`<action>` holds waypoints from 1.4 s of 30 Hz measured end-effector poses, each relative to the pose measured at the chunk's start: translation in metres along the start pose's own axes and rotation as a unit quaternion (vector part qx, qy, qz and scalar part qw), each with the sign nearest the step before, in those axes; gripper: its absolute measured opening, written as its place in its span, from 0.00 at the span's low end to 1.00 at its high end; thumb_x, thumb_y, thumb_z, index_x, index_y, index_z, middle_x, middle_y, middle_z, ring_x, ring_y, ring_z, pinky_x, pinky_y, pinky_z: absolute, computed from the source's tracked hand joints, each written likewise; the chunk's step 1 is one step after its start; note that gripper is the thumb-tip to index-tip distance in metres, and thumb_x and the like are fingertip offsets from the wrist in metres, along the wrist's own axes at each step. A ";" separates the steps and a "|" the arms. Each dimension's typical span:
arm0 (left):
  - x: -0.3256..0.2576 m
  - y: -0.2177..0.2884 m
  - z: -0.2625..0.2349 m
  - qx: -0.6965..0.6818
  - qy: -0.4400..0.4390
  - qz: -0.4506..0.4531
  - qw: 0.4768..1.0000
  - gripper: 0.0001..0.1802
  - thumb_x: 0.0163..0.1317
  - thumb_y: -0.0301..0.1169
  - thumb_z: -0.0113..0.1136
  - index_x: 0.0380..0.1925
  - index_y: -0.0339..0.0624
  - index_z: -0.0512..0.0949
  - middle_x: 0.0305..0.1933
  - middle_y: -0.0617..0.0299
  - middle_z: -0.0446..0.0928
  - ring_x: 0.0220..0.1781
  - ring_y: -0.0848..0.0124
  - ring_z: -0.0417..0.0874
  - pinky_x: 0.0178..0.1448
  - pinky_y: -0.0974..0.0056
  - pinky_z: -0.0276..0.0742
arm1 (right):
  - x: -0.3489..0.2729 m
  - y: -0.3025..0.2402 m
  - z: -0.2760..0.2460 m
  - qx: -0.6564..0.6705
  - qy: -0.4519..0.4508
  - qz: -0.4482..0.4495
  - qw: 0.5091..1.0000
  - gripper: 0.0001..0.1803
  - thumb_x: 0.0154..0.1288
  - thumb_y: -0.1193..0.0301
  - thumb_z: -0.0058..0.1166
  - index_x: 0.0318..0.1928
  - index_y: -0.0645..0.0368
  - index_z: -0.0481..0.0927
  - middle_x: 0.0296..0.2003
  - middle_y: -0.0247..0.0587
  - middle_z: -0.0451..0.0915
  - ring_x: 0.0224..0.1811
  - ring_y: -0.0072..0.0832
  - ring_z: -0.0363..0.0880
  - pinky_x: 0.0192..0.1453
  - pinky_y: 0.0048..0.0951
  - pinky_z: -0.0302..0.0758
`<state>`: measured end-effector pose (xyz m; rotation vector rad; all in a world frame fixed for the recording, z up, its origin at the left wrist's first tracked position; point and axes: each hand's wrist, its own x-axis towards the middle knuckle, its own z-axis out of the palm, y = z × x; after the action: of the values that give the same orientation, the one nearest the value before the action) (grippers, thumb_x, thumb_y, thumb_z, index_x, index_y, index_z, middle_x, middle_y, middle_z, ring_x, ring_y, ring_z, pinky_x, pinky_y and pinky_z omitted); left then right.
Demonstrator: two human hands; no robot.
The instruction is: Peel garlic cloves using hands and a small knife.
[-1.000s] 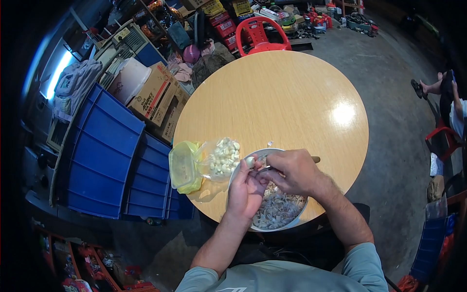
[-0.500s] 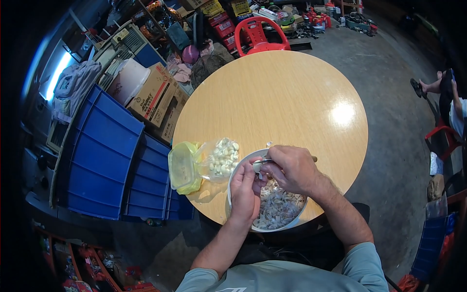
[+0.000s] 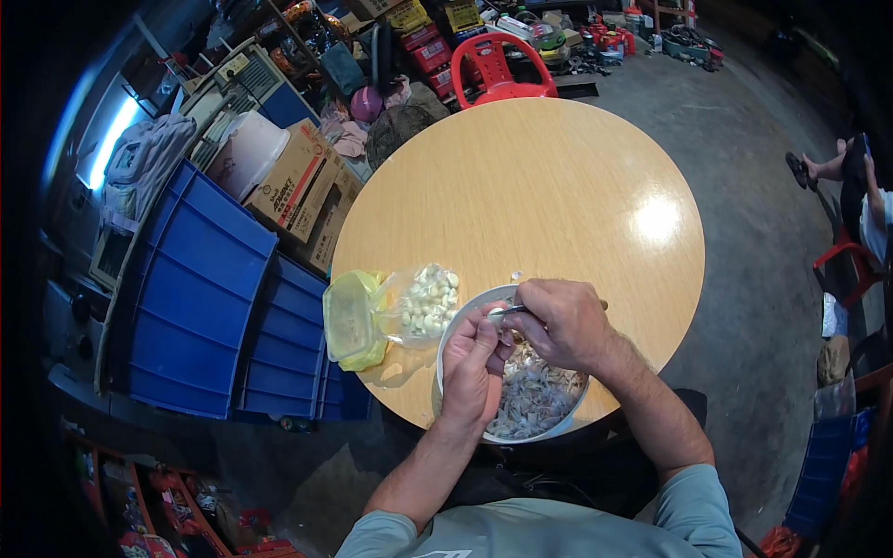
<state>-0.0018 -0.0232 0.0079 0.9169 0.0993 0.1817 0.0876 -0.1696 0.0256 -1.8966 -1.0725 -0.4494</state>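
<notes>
Over a white bowl (image 3: pixel 441 365), my left hand (image 3: pixel 472 372) pinches a pale garlic clove (image 3: pixel 495 315) between thumb and fingers. My right hand (image 3: pixel 565 321) is wrapped round a small knife (image 3: pixel 513 310), its blade touching the clove and its handle end poking out past the hand. Papery garlic skins (image 3: pixel 535 400) fill the bowl, which sits at the near edge of the table. Left of the bowl lies a clear plastic bag (image 3: pixel 430 302) of peeled cloves. Beside that is a translucent tub (image 3: pixel 352 321) in a yellow plastic bag (image 3: pixel 374 356).
The round wooden table (image 3: pixel 521 195) has a red plastic chair (image 3: pixel 502 70) at its far side. Blue panels (image 3: pixel 200 298) and cardboard boxes (image 3: pixel 302 181) stand close on the left. At far right a person (image 3: pixel 860 186) sits on a red chair (image 3: pixel 851 265).
My hands stay over the bowl. The clove has turned slightly in my left fingers, and the knife blade has shifted a little against it.
</notes>
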 end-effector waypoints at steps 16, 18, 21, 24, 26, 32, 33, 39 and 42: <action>0.000 0.005 0.005 -0.023 0.009 -0.043 0.999 0.13 0.75 0.32 0.53 0.53 0.38 0.77 0.45 0.65 0.81 0.43 0.78 0.78 0.49 0.69 0.74 | -0.001 0.001 -0.007 -0.003 -0.056 0.030 0.998 0.14 0.63 0.62 0.63 0.33 0.59 0.76 0.26 0.45 0.81 0.28 0.41 0.84 0.31 0.41 0.78; 0.001 0.009 0.013 -0.033 0.035 -0.055 0.997 0.13 0.75 0.32 0.53 0.53 0.38 0.77 0.45 0.64 0.81 0.43 0.77 0.79 0.49 0.69 0.74 | -0.001 0.000 -0.007 -0.001 -0.073 0.038 0.997 0.14 0.63 0.61 0.63 0.33 0.59 0.77 0.26 0.44 0.82 0.28 0.42 0.84 0.31 0.41 0.79; 0.007 0.005 -0.006 -0.067 0.040 -0.071 0.994 0.14 0.75 0.32 0.52 0.54 0.36 0.76 0.46 0.62 0.80 0.46 0.74 0.80 0.51 0.66 0.76 | -0.002 -0.002 -0.003 0.016 -0.035 0.007 0.999 0.15 0.61 0.62 0.65 0.29 0.59 0.76 0.20 0.44 0.79 0.23 0.41 0.82 0.28 0.40 0.76; 0.013 0.001 -0.018 -0.081 0.025 -0.073 0.994 0.16 0.75 0.32 0.51 0.56 0.34 0.74 0.47 0.60 0.80 0.47 0.71 0.80 0.53 0.65 0.78 | -0.005 0.001 -0.002 0.004 -0.083 0.002 0.997 0.15 0.62 0.60 0.64 0.31 0.58 0.78 0.19 0.44 0.79 0.24 0.41 0.83 0.28 0.41 0.77; 0.016 -0.003 -0.022 -0.069 0.031 -0.073 0.994 0.16 0.75 0.32 0.52 0.56 0.34 0.74 0.46 0.60 0.80 0.46 0.72 0.80 0.51 0.66 0.78 | -0.006 0.001 -0.003 -0.002 -0.093 0.009 0.996 0.15 0.63 0.58 0.63 0.32 0.58 0.79 0.19 0.44 0.79 0.24 0.43 0.83 0.29 0.41 0.77; 0.017 -0.003 -0.028 -0.043 0.092 -0.060 0.993 0.16 0.76 0.32 0.50 0.57 0.34 0.73 0.41 0.62 0.78 0.42 0.73 0.78 0.47 0.67 0.76 | -0.001 -0.003 -0.012 -0.019 -0.144 0.052 0.988 0.13 0.64 0.61 0.61 0.37 0.58 0.80 0.28 0.47 0.84 0.32 0.45 0.86 0.36 0.44 0.81; 0.016 -0.002 -0.026 -0.034 0.086 -0.057 0.994 0.16 0.76 0.32 0.50 0.56 0.33 0.73 0.41 0.61 0.77 0.41 0.73 0.77 0.46 0.67 0.75 | -0.002 0.000 -0.010 -0.020 -0.144 0.053 0.988 0.13 0.64 0.61 0.61 0.37 0.58 0.80 0.28 0.47 0.84 0.32 0.45 0.86 0.36 0.44 0.81; 0.013 0.002 -0.025 -0.025 0.032 -0.079 0.996 0.15 0.78 0.34 0.49 0.54 0.35 0.74 0.39 0.61 0.76 0.38 0.75 0.75 0.45 0.68 0.75 | -0.005 0.008 -0.002 -0.041 -0.100 0.050 0.993 0.11 0.61 0.70 0.63 0.35 0.62 0.74 0.28 0.48 0.80 0.33 0.45 0.84 0.35 0.43 0.79; 0.011 0.002 -0.025 -0.032 0.009 -0.091 0.995 0.15 0.78 0.35 0.48 0.54 0.35 0.74 0.37 0.62 0.75 0.36 0.75 0.74 0.44 0.69 0.74 | -0.003 0.007 -0.001 -0.045 -0.083 0.044 0.995 0.12 0.62 0.68 0.63 0.35 0.62 0.74 0.27 0.47 0.79 0.32 0.45 0.83 0.35 0.43 0.79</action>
<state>0.0052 -0.0005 -0.0061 0.8369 0.1920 0.0235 0.0915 -0.1740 0.0204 -2.0822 -1.0855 -0.2990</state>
